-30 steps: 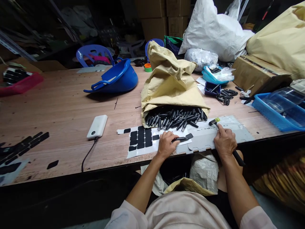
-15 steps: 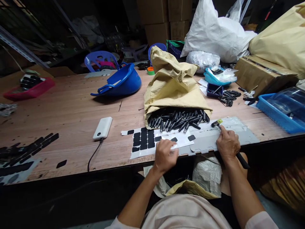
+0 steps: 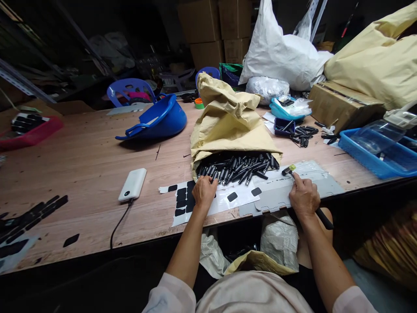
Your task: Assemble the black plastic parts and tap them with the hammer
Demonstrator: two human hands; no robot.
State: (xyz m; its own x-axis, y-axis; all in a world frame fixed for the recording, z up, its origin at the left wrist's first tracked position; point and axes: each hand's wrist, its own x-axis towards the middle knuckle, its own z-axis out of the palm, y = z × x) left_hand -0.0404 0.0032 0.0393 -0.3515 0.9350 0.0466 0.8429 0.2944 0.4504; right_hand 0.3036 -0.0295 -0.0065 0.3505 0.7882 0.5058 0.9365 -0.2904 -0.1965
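Observation:
My right hand (image 3: 304,198) is closed round a small hammer (image 3: 325,218). Its head, with a yellow-green end, rests over a grey sheet (image 3: 276,196) at the table's front edge. At the mouth of a tan sack (image 3: 233,134), my left hand (image 3: 204,191) has its fingers bent together against a pile of slender black parts (image 3: 247,167); what sits between the fingertips is hidden. Under that hand lies a white sheet (image 3: 221,206) bearing black rounded-square stickers (image 3: 181,195), partly covered by the hand. Two loose stickers show to the right.
A white power bank (image 3: 133,184) with a cable lies left. Behind it sits a tilted blue basin (image 3: 163,117). At right are a blue basket (image 3: 374,154), a cardboard box (image 3: 345,104) and a small dark tray (image 3: 284,126) among more black parts. A sack lies open on my lap.
My left hand has moved left and forward, from above the sticker sheet to the pile's near edge. My right hand still holds the hammer in about the same place. The view has shifted slightly.

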